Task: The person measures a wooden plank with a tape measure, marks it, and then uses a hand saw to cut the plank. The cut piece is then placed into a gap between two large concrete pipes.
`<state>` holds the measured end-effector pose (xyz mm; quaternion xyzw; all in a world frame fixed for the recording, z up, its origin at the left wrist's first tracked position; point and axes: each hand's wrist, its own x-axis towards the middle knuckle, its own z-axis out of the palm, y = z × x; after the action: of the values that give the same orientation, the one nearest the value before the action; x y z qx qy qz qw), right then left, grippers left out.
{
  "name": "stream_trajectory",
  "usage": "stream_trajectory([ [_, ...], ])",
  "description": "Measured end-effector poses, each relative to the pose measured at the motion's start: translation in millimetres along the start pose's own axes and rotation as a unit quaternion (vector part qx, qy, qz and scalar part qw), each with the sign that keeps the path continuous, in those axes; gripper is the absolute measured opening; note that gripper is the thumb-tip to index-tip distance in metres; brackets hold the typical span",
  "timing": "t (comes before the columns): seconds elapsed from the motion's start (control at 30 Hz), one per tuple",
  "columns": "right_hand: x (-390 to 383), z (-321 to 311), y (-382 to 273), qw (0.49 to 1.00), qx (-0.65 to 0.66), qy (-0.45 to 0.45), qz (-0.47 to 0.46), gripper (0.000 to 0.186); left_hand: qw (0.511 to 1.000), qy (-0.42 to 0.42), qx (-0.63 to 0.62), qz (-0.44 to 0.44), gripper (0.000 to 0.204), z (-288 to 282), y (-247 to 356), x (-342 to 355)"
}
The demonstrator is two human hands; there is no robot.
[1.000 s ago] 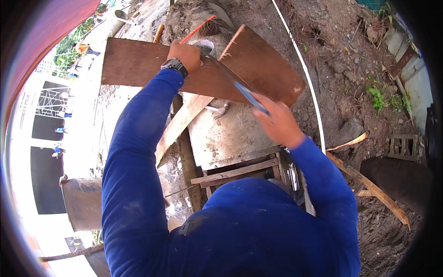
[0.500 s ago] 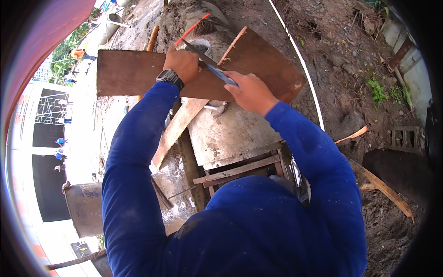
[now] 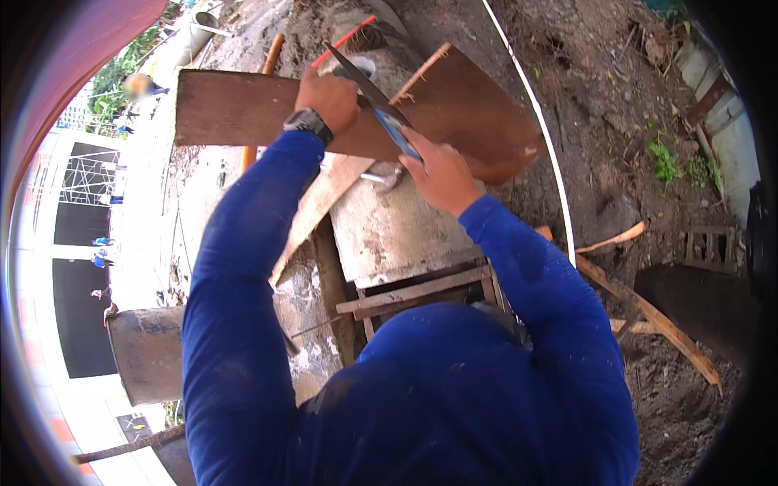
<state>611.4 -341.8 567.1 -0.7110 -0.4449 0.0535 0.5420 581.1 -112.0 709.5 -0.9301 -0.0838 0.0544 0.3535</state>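
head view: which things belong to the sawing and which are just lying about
In the job:
- saw, held in the right hand
- brown board, with the left hand on it

Seemingly just lying about:
- hammer, near side of the board
- split wood, on the right
- hollow block, far right

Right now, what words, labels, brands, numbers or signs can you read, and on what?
No text can be read.
Wristwatch: face too small and blurred.
Saw in the right hand: nothing legible on its blue handle.
Brown board: no lettering visible.
Dark panel with a yellow mark, lower left: too small.
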Motion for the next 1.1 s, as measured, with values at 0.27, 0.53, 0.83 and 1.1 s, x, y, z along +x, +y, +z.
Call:
stream_trajectory([
  [0.27,-24,-14,-6,1.0,-0.018,-0.011,0.015,0.051,0.998,0.048,-0.004,0.03,0.017,-17,15,-10],
  [0.53,-14,-17,17,1.0,-0.013,-0.007,-0.026,0.053,1.0,-0.022,-0.016,-0.011,0.024,-16,13,-6],
  [0.83,-184,-113,-28,0.998,0.018,-0.041,0.054,0.056,0.999,-0.021,-0.032,-0.009,0.022,9,-1,-3],
  [1.1,10,-15,-1,0.999,-0.045,-0.025,0.017,0.042,1.0,-0.006,-0.019,0.001,0.021,-12,19,-14],
])
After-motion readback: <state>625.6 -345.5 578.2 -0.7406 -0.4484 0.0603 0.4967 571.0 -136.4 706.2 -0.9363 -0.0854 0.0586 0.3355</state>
